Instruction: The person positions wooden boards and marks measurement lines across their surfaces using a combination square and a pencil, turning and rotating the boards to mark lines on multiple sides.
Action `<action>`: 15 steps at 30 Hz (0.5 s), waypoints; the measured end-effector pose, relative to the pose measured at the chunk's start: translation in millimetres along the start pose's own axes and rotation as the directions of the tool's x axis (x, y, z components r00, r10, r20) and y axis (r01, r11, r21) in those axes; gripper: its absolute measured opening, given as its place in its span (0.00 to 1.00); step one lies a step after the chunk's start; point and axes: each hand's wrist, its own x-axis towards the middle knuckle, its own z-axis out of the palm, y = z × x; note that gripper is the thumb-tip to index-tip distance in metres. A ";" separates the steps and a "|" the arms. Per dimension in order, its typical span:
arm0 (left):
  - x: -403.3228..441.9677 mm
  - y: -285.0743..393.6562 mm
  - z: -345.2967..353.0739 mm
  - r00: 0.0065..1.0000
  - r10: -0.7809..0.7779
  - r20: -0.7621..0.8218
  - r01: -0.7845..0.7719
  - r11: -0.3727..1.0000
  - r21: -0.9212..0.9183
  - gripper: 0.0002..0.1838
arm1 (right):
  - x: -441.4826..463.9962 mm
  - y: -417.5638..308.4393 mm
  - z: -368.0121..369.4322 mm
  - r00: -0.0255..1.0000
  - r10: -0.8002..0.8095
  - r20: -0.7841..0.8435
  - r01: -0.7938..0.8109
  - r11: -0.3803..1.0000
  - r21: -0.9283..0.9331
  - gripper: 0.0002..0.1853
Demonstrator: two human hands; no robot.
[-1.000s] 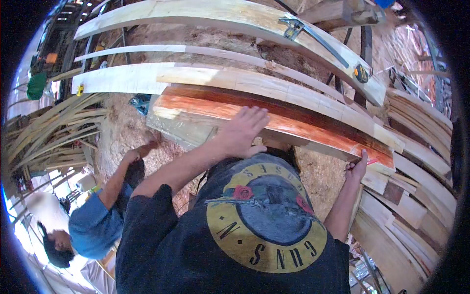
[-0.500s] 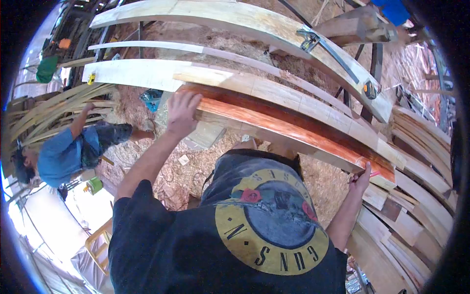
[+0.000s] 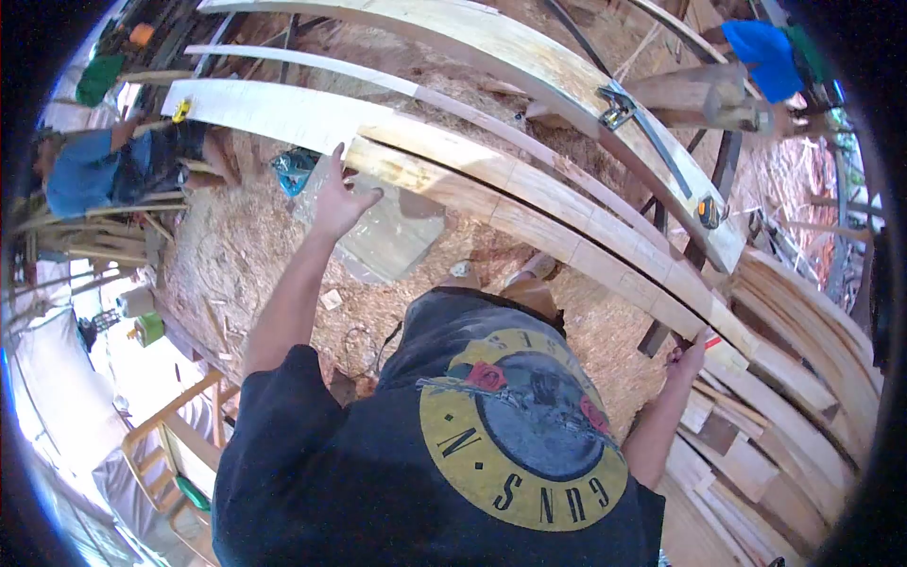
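The front plank (image 3: 529, 219) lies pale face up, a thin dark gap between it and the plank behind it (image 3: 557, 194). My left hand (image 3: 338, 200) is at the front plank's left end, open, thumb and fingers spread, with nothing in it. A fingertip is close to the plank's end; I cannot tell whether it touches. At the right end, my right hand (image 3: 687, 361) is closed with a slim red pencil (image 3: 713, 342) poking out, and the fingers are against the plank's near edge.
A sliding bevel or square (image 3: 619, 109) and a tape measure (image 3: 707, 213) rest on the far beam (image 3: 529, 57). A yellow tape measure (image 3: 180, 111) sits on the white board (image 3: 255, 109). A blue power tool (image 3: 293, 172) is on the floor. Another person (image 3: 104, 175) is at left.
The front plank has turned from its tilted position, reddish-brown side showing, to lie pale face up. My left hand has let go and opened. The other person has moved farther up and left.
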 end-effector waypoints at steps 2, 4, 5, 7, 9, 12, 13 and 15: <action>2.8 -7.2 9.7 1.000 -0.011 -0.019 0.011 1.000 0.014 0.60 | 16.5 5.7 -5.8 0.998 -0.006 0.057 0.007 1.000 -0.012 0.33; -6.1 -5.5 19.8 0.997 -0.005 -0.074 0.001 0.999 -0.048 0.56 | 24.7 3.9 -7.7 0.999 0.023 0.038 -0.020 0.998 -0.064 0.32; -10.4 -13.1 34.5 0.984 -0.059 -0.166 0.023 0.978 -0.207 0.52 | 23.7 3.0 -8.1 0.999 0.010 0.036 -0.007 0.997 -0.074 0.32; -15.0 -30.2 72.3 0.925 -0.200 -0.324 0.009 0.862 -0.506 0.45 | 16.3 -0.2 -5.8 0.999 -0.021 0.036 0.024 0.995 -0.093 0.32; -32.0 6.9 98.8 0.881 -0.427 -0.203 0.163 0.677 -0.717 0.31 | 11.9 -9.0 -3.3 0.999 0.010 0.052 -0.002 0.988 -0.152 0.32; -25.7 47.5 157.1 0.847 -0.528 0.063 0.187 0.186 -0.965 0.21 | 25.3 -10.8 -12.0 0.994 0.061 0.094 -0.040 0.976 -0.212 0.32; -24.7 68.7 171.3 0.812 -0.580 0.070 0.228 0.204 -0.952 0.23 | 27.7 -14.6 -11.3 0.990 0.078 0.114 -0.050 0.973 -0.225 0.32; -32.3 96.6 184.9 0.801 -0.570 0.182 0.316 0.146 -0.937 0.25 | 22.2 -18.5 -10.0 0.993 0.065 0.095 -0.038 0.964 -0.265 0.32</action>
